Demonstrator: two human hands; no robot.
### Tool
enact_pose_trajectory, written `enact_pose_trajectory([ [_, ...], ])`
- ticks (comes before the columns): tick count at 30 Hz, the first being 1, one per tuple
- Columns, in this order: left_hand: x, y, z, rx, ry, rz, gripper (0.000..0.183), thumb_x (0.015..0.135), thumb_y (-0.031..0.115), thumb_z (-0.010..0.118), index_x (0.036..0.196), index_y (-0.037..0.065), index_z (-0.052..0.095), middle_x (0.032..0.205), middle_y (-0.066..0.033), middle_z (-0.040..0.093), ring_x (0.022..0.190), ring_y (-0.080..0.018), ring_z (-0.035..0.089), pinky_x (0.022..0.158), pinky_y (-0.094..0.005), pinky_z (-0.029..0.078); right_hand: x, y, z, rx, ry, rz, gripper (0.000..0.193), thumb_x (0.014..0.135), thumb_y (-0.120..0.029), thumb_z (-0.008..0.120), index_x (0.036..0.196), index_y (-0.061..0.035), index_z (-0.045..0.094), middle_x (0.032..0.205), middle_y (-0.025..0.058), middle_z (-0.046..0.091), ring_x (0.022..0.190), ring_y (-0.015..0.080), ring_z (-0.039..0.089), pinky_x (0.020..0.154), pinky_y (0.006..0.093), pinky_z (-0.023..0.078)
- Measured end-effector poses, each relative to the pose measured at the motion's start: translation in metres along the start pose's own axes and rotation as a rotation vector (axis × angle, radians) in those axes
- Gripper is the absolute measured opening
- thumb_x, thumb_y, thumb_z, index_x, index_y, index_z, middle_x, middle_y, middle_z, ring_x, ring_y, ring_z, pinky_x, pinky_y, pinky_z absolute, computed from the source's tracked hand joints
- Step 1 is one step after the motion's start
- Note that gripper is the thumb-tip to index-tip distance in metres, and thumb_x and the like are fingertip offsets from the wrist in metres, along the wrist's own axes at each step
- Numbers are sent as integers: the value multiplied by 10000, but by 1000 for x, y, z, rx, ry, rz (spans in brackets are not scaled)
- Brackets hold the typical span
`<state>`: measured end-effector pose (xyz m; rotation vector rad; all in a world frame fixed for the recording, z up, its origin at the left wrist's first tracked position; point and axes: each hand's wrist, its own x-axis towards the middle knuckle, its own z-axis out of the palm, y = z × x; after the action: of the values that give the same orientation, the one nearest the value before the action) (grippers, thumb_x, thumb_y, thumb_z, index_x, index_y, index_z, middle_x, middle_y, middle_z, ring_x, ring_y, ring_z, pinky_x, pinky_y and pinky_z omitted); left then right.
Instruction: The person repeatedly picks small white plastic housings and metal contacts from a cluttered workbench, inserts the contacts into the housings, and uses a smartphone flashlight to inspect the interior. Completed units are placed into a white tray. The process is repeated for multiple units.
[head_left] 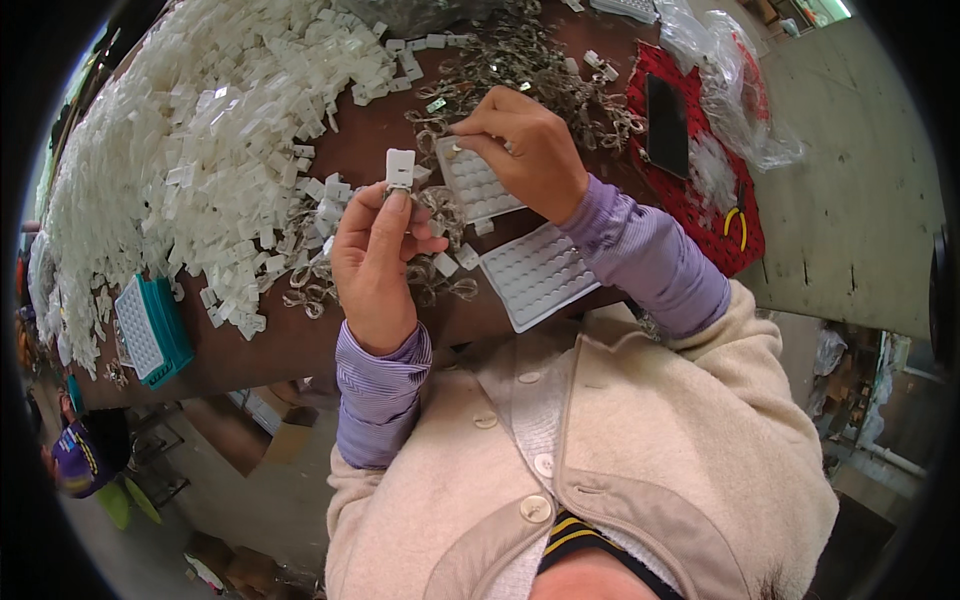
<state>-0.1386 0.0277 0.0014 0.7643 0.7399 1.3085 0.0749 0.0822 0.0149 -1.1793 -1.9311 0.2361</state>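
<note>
My left hand (378, 262) pinches a small white plastic piece (400, 166) with a slotted lower part, holding it upright between thumb and fingers. My right hand (528, 152) is closed, thumb and forefinger together over the far left corner of a white tray with rows of round pockets (478, 190). What its fingertips hold, if anything, is too small to make out. Nearer to me lies a second white pocketed tray (538, 282). Grey looped cords (440, 212) and loose white pieces lie behind and beside my left hand.
A big heap of white plastic pieces (210, 170) covers the table's left. More grey cords (515, 55) are piled at the back. Rightward, a red cloth (712, 238) carries a black phone (667, 127) and yellow-handled pliers (738, 222). A teal box (172, 335) stands at the left edge.
</note>
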Motion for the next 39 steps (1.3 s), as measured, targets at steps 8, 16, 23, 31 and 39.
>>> enact_pose_trajectory([
  [8,-1,1,1,130,29,-17,248,1063,74,658,1304,13,655,1062,-75,745,894,-116,713,743,-291,657,-5,23,26,-230,-115,-168,134,840,21,691,969,-16,696,965,116,633,981,323,654,828,414,566],
  [16,-8,1,24,240,40,-40,333,1011,99,753,1318,5,664,995,-19,721,858,-87,696,703,-251,625,-8,-10,-8,282,31,-70,233,846,73,735,1051,-3,655,980,121,659,858,268,697,750,373,574],
  [23,-16,-5,54,341,-172,-51,280,1029,113,699,1264,-36,669,909,-33,710,760,-95,664,688,-253,536,-31,-37,-54,284,100,-195,207,851,17,771,1028,-14,667,938,139,649,864,314,686,763,413,574],
  [31,-16,-16,53,222,-188,-109,223,1055,125,694,1228,-16,695,941,-35,729,785,-85,685,701,-249,605,-45,-43,-67,452,-8,163,203,896,-10,782,1087,9,715,908,88,705,841,179,720,753,334,583],
  [39,-29,-5,50,283,-279,-186,268,1090,167,649,1280,-19,687,983,-55,757,770,-56,647,619,-213,528,-51,-60,-76,119,128,-106,150,865,-3,732,979,-6,635,946,144,646,883,359,666,751,427,565],
])
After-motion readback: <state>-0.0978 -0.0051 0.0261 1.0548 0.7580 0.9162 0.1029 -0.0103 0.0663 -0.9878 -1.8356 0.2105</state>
